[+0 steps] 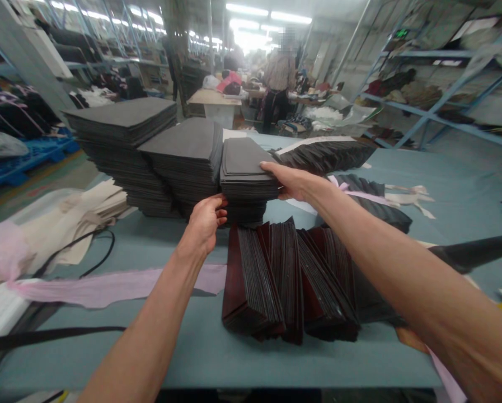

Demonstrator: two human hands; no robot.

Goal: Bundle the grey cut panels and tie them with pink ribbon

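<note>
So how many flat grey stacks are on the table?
3: the left stack, the middle stack beside it, and the small stack between the left hand and right hand. More could be hidden behind them.

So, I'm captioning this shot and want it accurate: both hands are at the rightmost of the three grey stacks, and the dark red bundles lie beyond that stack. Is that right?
Not quite: the head view shows the dark red bundles on the near side of the rightmost grey stack, not beyond it. The left hand and right hand are at that stack.
</note>
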